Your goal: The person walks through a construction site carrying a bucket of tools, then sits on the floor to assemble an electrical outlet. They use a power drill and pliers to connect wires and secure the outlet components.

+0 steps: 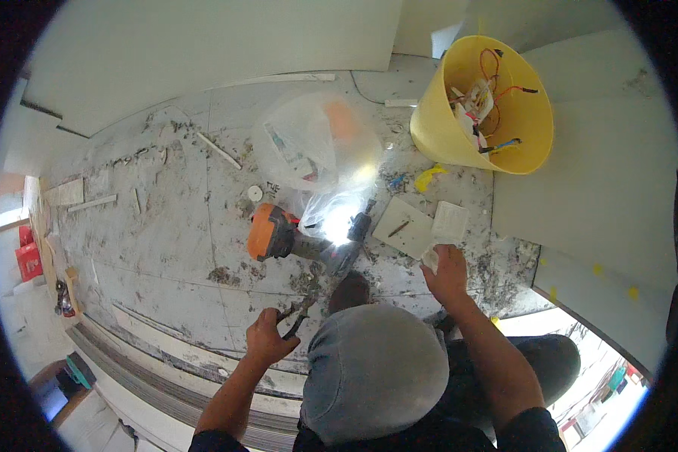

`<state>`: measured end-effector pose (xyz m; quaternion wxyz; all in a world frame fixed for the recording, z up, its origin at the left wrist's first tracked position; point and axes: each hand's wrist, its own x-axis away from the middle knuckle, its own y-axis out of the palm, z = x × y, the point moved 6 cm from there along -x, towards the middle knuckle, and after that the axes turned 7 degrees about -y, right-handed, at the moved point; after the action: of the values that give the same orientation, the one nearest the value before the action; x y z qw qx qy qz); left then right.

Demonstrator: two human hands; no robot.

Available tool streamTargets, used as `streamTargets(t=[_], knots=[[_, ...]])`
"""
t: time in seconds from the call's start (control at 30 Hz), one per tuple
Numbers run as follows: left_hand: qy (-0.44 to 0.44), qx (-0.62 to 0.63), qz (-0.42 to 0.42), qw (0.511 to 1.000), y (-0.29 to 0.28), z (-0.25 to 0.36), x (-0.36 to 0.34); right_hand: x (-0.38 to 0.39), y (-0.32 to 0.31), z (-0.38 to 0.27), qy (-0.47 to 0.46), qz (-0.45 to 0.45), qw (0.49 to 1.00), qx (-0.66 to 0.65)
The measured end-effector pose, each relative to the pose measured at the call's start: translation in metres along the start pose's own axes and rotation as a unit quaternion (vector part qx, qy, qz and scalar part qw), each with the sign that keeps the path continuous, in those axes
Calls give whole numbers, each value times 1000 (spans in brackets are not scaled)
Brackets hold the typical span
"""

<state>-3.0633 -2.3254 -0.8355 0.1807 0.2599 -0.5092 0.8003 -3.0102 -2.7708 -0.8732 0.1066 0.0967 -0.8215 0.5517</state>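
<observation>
My left hand is closed around the handles of pliers, whose dark jaws point up and away over the dirty floor. Between the fingers of my right hand is a small whitish piece; its exact kind is hard to make out. Just beyond that hand lie a flat white square plate, with a small screw-like piece on it, and a white rectangular cover. A cordless drill with an orange battery rests on the floor ahead, its lamp lit.
A clear plastic bag with things inside lies beyond the drill. At the far right stands a yellow bucket holding wire offcuts. Long boards are stacked at the near left. White panels rise behind and right. Debris litters the floor.
</observation>
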Motion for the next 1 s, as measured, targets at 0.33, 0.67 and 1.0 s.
streamTargets(t=[0.33,0.67,1.0], knots=[[213,-43,-100,971,48,198,-102,7,-6,51,209,137,963,-105],[291,-48,51,954,56,231,-141,2,49,84,231,8,915,-330],[238,-146,153,948,-9,169,-117,-20,-14,13,89,190,975,-69]])
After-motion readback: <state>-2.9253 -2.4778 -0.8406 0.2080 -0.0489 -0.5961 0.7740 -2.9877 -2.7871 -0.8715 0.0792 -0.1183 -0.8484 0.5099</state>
